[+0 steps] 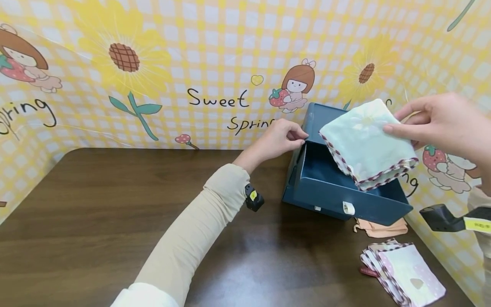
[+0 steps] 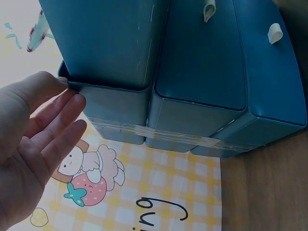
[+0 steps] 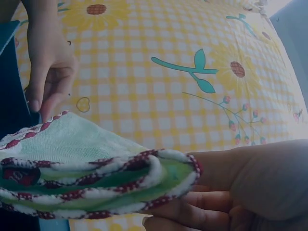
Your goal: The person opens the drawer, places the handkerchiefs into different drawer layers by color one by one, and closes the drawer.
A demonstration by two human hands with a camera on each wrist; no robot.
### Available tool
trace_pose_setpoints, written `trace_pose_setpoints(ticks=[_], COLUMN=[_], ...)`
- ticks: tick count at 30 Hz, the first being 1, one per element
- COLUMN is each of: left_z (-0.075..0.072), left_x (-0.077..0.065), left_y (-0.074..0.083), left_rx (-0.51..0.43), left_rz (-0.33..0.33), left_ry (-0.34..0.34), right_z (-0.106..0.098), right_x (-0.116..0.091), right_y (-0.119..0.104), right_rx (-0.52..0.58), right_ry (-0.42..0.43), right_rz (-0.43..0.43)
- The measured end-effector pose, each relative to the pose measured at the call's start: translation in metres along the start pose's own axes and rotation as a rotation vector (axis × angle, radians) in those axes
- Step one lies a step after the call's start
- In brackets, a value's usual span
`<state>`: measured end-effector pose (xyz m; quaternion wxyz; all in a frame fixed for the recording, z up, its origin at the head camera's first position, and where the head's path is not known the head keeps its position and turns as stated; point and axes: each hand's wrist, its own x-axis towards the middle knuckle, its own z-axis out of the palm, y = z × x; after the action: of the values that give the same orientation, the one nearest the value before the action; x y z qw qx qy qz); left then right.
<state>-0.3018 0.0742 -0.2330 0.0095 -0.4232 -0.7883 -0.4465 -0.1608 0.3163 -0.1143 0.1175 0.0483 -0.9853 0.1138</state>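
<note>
A folded pale green cloth [image 1: 368, 140] with a dark red and white stitched edge hangs over a pulled-out drawer. My right hand [image 1: 441, 123] pinches it by its right side, thumb on top; the folded layers show in the right wrist view. The dark blue drawer box [image 1: 326, 200] stands at the back right of the table, its top drawer [image 1: 356, 200] open and tilted toward me. With thumb and fingertips, my left hand [image 1: 284, 136] pinches the box's upper left edge. In the left wrist view, the left fingers [image 2: 62, 110] are at the rim beside the drawer.
A folded pink and white cloth [image 1: 414, 273] with a checked edge lies at the table's front right. An orange cloth pouch [image 1: 383, 228] lies partly under the open drawer. Patterned yellow sheeting [image 1: 215, 55] walls the back and right of the brown table [image 1: 115, 213].
</note>
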Motion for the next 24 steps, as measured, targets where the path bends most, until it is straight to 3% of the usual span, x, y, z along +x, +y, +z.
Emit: trace_pose_setpoints(ticks=[11, 24], left_z=[0.000, 0.001], left_x=[0.002, 0.004], left_y=[-0.001, -0.003], left_rx=[0.001, -0.019], left_rz=[-0.003, -0.023], left_ry=[-0.008, -0.007], right_z=[0.011, 0.023], right_x=[0.006, 0.005], right_y=[-0.011, -0.006], right_rx=[0.078, 0.206], right_ry=[-0.028, -0.135], right_rz=[-0.008, 0.006])
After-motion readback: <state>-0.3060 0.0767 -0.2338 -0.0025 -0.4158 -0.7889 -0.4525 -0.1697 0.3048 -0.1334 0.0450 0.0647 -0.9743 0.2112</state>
